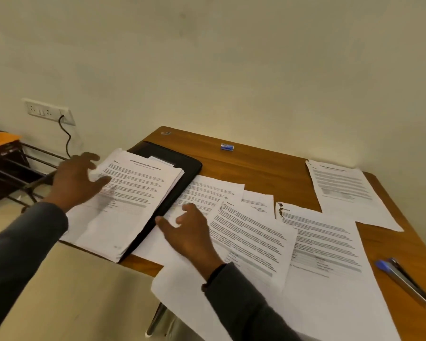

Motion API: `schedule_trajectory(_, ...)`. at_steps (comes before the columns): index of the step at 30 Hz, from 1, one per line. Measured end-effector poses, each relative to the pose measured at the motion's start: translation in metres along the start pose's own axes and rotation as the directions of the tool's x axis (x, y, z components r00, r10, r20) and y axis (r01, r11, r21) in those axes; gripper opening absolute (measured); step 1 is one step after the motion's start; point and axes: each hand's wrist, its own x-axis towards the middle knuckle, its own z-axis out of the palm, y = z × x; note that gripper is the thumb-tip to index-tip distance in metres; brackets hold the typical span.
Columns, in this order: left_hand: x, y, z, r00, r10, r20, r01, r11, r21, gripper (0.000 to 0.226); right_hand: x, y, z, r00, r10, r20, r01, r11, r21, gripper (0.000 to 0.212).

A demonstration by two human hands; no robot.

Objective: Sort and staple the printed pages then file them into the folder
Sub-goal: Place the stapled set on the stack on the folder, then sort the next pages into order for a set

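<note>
The left hand (76,178) is lying open against the stack of pages (133,193) on the black folder (190,166) to its right, while the right hand (190,230) is resting open on loose pages (256,237) beneath it

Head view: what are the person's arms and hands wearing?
The left sleeve and right sleeve are long, dark grey-blue, reaching the wrists. The left hand and right hand are bare, no gloves. A thin dark band shows at the right wrist by the cuff.
</note>
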Motion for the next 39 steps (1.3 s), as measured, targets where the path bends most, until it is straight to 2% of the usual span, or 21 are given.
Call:
schedule_trajectory(2, -0.024, 0.040, 0.008, 0.995, 0.102, 0.024, -0.096, 0.979, -0.179, 0.048, -0.009, 0.014, -0.030, 0.997, 0.030, -0.071, -0.032, 0.999, -0.027, 0.070)
schedule_trajectory(5, -0.055, 0.094, 0.031, 0.975, 0.179, 0.133, -0.114, 0.912, -0.394, 0.040, -0.014, 0.040, -0.083, 0.968, 0.091, -0.233, -0.100, 0.995, -0.026, 0.067)
schedule_trajectory(8, -0.073, 0.144, 0.065, 0.928, 0.253, 0.275, -0.046, 0.808, -0.587, 0.037, -0.007, 0.075, -0.146, 0.898, 0.139, -0.418, -0.173, 0.984, -0.045, 0.066)
schedule_trajectory(11, -0.086, 0.180, 0.097, 0.870, 0.283, 0.404, 0.128, 0.662, -0.739, 0.035, 0.002, 0.107, -0.213, 0.808, 0.202, -0.554, -0.281, 0.958, -0.060, 0.058)
schedule_trajectory(15, -0.098, 0.202, 0.136, 0.851, 0.241, 0.467, 0.277, 0.548, -0.789, 0.039, 0.009, 0.146, -0.292, 0.711, 0.212, -0.670, -0.322, 0.946, -0.043, 0.055)
schedule_trajectory(18, -0.103, 0.205, 0.158, 0.881, 0.187, 0.434, 0.251, 0.593, -0.766, 0.031, 0.017, 0.179, -0.339, 0.670, 0.213, -0.712, -0.364, 0.929, -0.065, 0.061)
schedule_trajectory(20, -0.102, 0.205, 0.163, 0.893, 0.194, 0.407, 0.204, 0.631, -0.748, 0.029, 0.025, 0.195, -0.366, 0.648, 0.234, -0.725, -0.459, 0.880, -0.126, 0.070)
schedule_trajectory(23, -0.102, 0.204, 0.162, 0.893, 0.219, 0.394, 0.174, 0.638, -0.750, 0.028, 0.033, 0.213, -0.395, 0.602, 0.366, -0.709, -0.636, 0.757, -0.150, 0.092)
schedule_trajectory(25, -0.103, 0.204, 0.163, 0.894, 0.219, 0.392, 0.179, 0.627, -0.758, 0.026, 0.038, 0.225, -0.409, 0.609, 0.426, -0.669, -0.671, 0.727, -0.148, 0.105)
schedule_trajectory(27, -0.103, 0.203, 0.164, 0.902, 0.218, 0.373, 0.157, 0.639, -0.753, 0.023, 0.044, 0.233, -0.416, 0.636, 0.450, -0.627, -0.633, 0.769, -0.090, 0.105)
schedule_trajectory(30, -0.103, 0.203, 0.166, 0.907, 0.225, 0.355, 0.133, 0.648, -0.750, 0.022, 0.049, 0.232, -0.417, 0.663, 0.443, -0.603, -0.558, 0.829, -0.005, 0.079)
schedule_trajectory(33, -0.105, 0.202, 0.170, 0.915, 0.235, 0.328, 0.095, 0.665, -0.741, 0.019, 0.052, 0.226, -0.416, 0.640, 0.452, -0.621, -0.494, 0.862, 0.118, 0.071)
schedule_trajectory(36, -0.107, 0.202, 0.170, 0.916, 0.246, 0.316, 0.076, 0.668, -0.740, 0.017, 0.045, 0.209, -0.405, 0.651, 0.415, -0.635, -0.261, 0.909, 0.326, 0.048)
schedule_trajectory(39, -0.108, 0.200, 0.172, 0.919, 0.241, 0.312, 0.077, 0.666, -0.742, 0.016, 0.027, 0.173, -0.386, 0.677, 0.307, -0.669, -0.045, 0.924, 0.379, 0.026)
